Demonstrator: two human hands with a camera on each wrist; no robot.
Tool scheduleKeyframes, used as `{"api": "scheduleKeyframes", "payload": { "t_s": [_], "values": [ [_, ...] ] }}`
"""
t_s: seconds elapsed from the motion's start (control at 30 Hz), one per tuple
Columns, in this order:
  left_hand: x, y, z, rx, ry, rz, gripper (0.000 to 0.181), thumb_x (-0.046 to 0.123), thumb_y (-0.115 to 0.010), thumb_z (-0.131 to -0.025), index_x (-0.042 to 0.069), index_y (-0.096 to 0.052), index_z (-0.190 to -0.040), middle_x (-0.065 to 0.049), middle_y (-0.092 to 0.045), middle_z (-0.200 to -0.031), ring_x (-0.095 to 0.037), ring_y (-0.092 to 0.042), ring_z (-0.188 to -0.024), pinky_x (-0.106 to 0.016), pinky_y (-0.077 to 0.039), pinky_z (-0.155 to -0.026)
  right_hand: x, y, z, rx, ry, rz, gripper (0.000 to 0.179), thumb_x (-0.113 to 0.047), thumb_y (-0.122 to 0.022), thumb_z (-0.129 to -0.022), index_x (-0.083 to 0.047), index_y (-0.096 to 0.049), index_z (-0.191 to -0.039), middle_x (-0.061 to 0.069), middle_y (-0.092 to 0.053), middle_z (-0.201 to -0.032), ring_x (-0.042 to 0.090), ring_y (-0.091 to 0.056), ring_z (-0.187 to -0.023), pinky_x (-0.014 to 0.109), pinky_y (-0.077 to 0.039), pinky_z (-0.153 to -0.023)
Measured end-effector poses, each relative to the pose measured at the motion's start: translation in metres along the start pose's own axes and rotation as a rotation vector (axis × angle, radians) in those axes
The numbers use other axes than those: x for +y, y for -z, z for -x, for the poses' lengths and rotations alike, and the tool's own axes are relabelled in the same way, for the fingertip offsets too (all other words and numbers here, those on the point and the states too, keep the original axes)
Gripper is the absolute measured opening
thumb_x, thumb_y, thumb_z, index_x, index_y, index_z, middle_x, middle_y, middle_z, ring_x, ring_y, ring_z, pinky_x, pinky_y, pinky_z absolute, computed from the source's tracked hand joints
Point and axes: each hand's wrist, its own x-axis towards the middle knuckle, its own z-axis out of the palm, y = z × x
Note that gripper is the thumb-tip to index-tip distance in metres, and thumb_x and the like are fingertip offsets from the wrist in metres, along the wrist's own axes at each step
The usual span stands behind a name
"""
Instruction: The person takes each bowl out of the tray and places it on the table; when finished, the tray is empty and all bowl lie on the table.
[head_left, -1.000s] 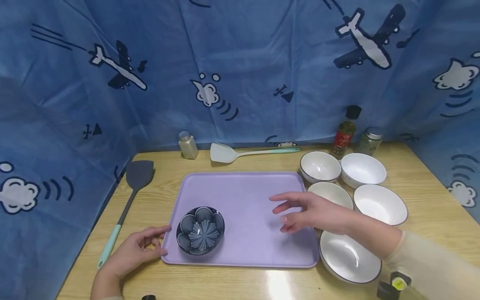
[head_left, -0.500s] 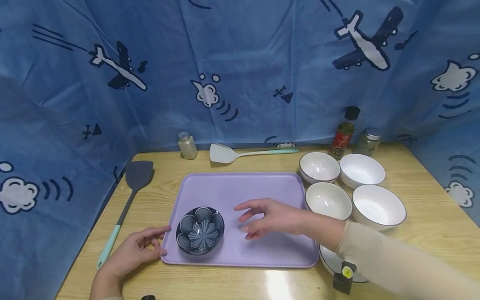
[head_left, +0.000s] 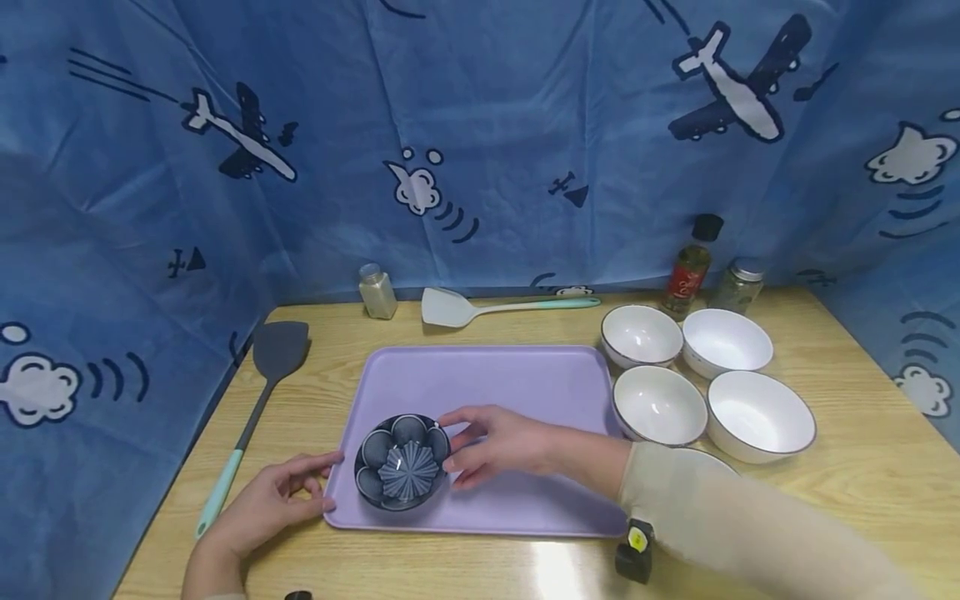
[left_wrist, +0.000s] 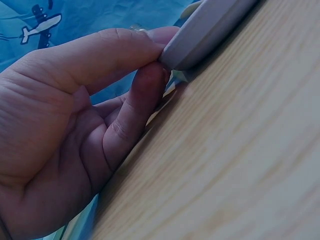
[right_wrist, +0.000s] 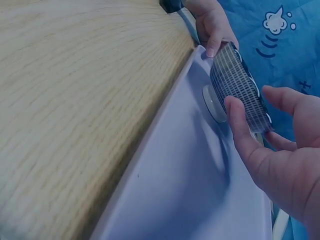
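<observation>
A dark blue bowl [head_left: 407, 472] with a petal pattern inside sits upright on the left part of a lilac tray [head_left: 495, 379]. My right hand [head_left: 502, 443] is at the bowl's right side, thumb and fingers spread beside its rim. In the right wrist view the thumb lies in front of the bowl's patterned outer wall [right_wrist: 232, 85]; firm contact is not clear. My left hand [head_left: 273, 500] holds the tray's left edge near the front corner. Up close in the left wrist view, the thumb and curled fingers meet the tray rim [left_wrist: 205, 32].
Several white bowls [head_left: 660, 404] crowd the tray's right side, one partly covered by my right sleeve [head_left: 720, 508]. A dark spatula [head_left: 279, 350] lies left; a pale spatula [head_left: 450, 308] lies behind. A shaker [head_left: 377, 293], a bottle [head_left: 687, 271] and a jar [head_left: 738, 286] stand at the back.
My right hand has moved left across the tray, from near the white bowls to the dark blue bowl. My left hand, the tray and the bowl have stayed in place.
</observation>
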Motion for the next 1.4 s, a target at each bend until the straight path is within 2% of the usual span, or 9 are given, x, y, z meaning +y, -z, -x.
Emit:
{"api": "scheduleKeyframes", "payload": {
  "t_s": [0.4,0.53,0.7,0.77,0.87,1.07,1.4],
  "values": [
    [0.0,-0.001,-0.001,0.029,0.068,-0.035,0.065,0.025,-0.083,-0.081,0.012,-0.058,-0.139,-0.01,-0.062,-0.102,-0.014,-0.059,-0.098,-0.018,-0.042,-0.086,0.002,-0.016,-0.005,0.024,0.015,-0.081,0.07,0.01,-0.062,-0.089,-0.006,-0.036,-0.152,0.02,-0.053,-0.111,0.025,-0.07,-0.069,0.041,-0.06,-0.075],
    [-0.001,-0.001,-0.001,0.029,0.063,-0.031,0.064,0.025,-0.083,-0.081,0.012,-0.059,-0.139,-0.01,-0.061,-0.106,-0.013,-0.059,-0.098,-0.017,-0.042,-0.085,0.0,-0.02,-0.003,0.063,0.018,-0.081,0.072,0.014,-0.06,-0.086,-0.005,-0.038,-0.151,0.022,-0.053,-0.11,0.025,-0.068,-0.067,0.04,-0.06,-0.072],
    [-0.003,0.0,-0.001,0.012,0.012,-0.009,0.063,0.02,-0.081,-0.082,0.007,-0.058,-0.139,-0.012,-0.059,-0.109,-0.011,-0.06,-0.094,-0.018,-0.043,-0.083,-0.004,-0.023,0.0,0.101,0.012,-0.047,0.072,0.015,-0.058,-0.082,-0.005,-0.042,-0.149,0.021,-0.053,-0.109,0.025,-0.067,-0.069,0.038,-0.06,-0.069],
    [-0.003,-0.001,-0.001,0.007,0.011,-0.005,0.063,0.02,-0.081,-0.083,0.006,-0.057,-0.139,-0.013,-0.059,-0.108,-0.011,-0.06,-0.093,-0.019,-0.044,-0.083,-0.005,-0.022,0.001,0.112,0.006,-0.037,0.072,0.016,-0.058,-0.081,-0.006,-0.043,-0.149,0.02,-0.052,-0.109,0.025,-0.066,-0.07,0.037,-0.06,-0.068],
    [-0.002,-0.001,-0.002,0.016,0.044,-0.007,0.064,0.022,-0.082,-0.081,0.009,-0.058,-0.139,-0.011,-0.06,-0.105,-0.012,-0.06,-0.093,-0.018,-0.043,-0.083,-0.007,-0.021,0.005,0.128,-0.003,-0.04,0.072,0.015,-0.058,-0.08,-0.007,-0.046,-0.147,0.02,-0.052,-0.109,0.025,-0.066,-0.072,0.038,-0.06,-0.068],
    [-0.001,-0.001,-0.003,0.007,0.044,-0.004,0.065,0.021,-0.082,-0.082,0.008,-0.057,-0.141,-0.01,-0.062,-0.101,-0.013,-0.06,-0.092,-0.018,-0.044,-0.084,-0.015,-0.015,0.022,0.133,0.001,-0.047,0.072,0.013,-0.058,-0.079,-0.009,-0.048,-0.146,0.021,-0.053,-0.109,0.027,-0.067,-0.07,0.041,-0.06,-0.07],
    [-0.003,0.001,-0.003,-0.007,0.016,0.011,0.065,0.021,-0.081,-0.083,0.006,-0.056,-0.141,-0.009,-0.062,-0.098,-0.012,-0.06,-0.09,-0.019,-0.045,-0.083,-0.021,0.006,0.066,0.099,0.049,-0.028,0.07,0.007,-0.057,-0.082,-0.009,-0.044,-0.149,0.021,-0.052,-0.11,0.025,-0.067,-0.073,0.041,-0.06,-0.072]
  ]
}}
